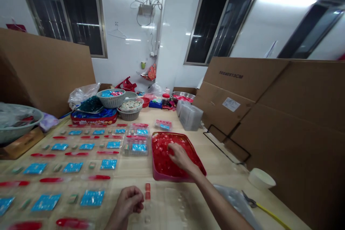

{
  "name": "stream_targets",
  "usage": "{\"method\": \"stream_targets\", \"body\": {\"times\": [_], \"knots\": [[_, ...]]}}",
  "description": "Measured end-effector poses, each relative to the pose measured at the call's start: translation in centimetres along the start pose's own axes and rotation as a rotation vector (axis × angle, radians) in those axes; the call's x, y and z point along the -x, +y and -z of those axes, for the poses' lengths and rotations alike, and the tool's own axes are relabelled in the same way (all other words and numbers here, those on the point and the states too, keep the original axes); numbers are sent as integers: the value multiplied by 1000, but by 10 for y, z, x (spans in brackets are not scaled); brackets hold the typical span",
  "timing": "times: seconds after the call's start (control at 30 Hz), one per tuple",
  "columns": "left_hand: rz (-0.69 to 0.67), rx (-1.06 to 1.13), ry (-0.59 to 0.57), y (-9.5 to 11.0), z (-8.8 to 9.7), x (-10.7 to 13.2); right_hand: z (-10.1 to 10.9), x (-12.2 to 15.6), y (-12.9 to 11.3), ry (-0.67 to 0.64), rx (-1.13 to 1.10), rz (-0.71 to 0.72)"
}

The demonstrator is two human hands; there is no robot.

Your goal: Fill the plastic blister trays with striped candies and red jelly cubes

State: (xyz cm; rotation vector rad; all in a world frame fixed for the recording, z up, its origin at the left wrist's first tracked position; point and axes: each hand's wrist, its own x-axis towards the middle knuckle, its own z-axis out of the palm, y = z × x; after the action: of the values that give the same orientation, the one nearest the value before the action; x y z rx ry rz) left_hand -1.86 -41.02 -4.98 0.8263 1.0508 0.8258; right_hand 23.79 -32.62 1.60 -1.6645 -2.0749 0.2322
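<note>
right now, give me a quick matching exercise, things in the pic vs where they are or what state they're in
Things:
1. right hand
2. left hand
3. grey plastic basket
4. steel bowl

Places and states:
A. holding blue packets, far end of the table
B. among red cubes in a tray
C. holding something red, by a cardboard sheet
D. curled, beside small red pieces

Pairs: 1-B, 2-D, 3-A, 4-C

The head-worn view faces forward and down along the table (215,143), close above the left hand (129,201) and right hand (181,157).
</note>
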Motion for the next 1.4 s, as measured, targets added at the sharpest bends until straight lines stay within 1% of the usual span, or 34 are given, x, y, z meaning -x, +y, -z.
{"method": "stream_targets", "body": {"times": [0.1, 0.2, 0.23, 0.3, 0.37, 0.43, 0.5, 0.6, 0.7, 0.77, 0.87, 0.9, 0.93, 1.03, 1.1, 1.17, 1.23, 1.33, 1.4], "knots": [[-7, -9, -22, 6, -9, 3, 4, 19, -5, 73, -290, -14], [-28, 19, -29, 15, -24, 6, 3, 41, -23, 50, -524, -59], [-64, 33, -7, 18, -29, 7, 2, 48, -31, 33, -569, -68], [-206, 26, 69, 25, -37, 10, -3, 62, -50, -10, -624, -73], [-347, -59, 80, 31, -41, 12, -10, 73, -67, -55, -663, -74], [-397, -158, 24, 33, -39, 13, -17, 81, -81, -97, -735, -92], [-366, -190, -7, 34, -34, 14, -25, 85, -90, -150, -867, -142], [-301, -124, -19, 33, -23, 16, -34, 87, -97, -244, -1121, -256], [-297, -89, -69, 31, -15, 18, -41, 88, -101, -281, -1257, -311], [-313, -143, -87, 29, -11, 20, -45, 90, -103, -258, -1239, -306], [-350, -286, -81, 26, -8, 21, -49, 93, -105, -189, -1109, -276], [-351, -298, -90, 25, -7, 22, -50, 94, -105, -175, -1090, -270], [-337, -272, -112, 25, -6, 23, -51, 96, -105, -165, -1100, -271], [-246, -64, -199, 27, -2, 25, -54, 101, -99, -151, -1221, -322], [-197, 17, -179, 30, 3, 27, -56, 106, -93, -152, -1256, -376], [-165, 18, -112, 31, 7, 28, -59, 111, -88, -171, -1228, -414], [-128, 21, -80, 31, 9, 29, -63, 116, -85, -198, -1177, -424], [-88, 57, -125, 24, 7, 27, -71, 119, -86, -221, -1098, -390], [-76, 64, -139, 17, 4, 25, -77, 118, -89, -199, -995, -353]]}}
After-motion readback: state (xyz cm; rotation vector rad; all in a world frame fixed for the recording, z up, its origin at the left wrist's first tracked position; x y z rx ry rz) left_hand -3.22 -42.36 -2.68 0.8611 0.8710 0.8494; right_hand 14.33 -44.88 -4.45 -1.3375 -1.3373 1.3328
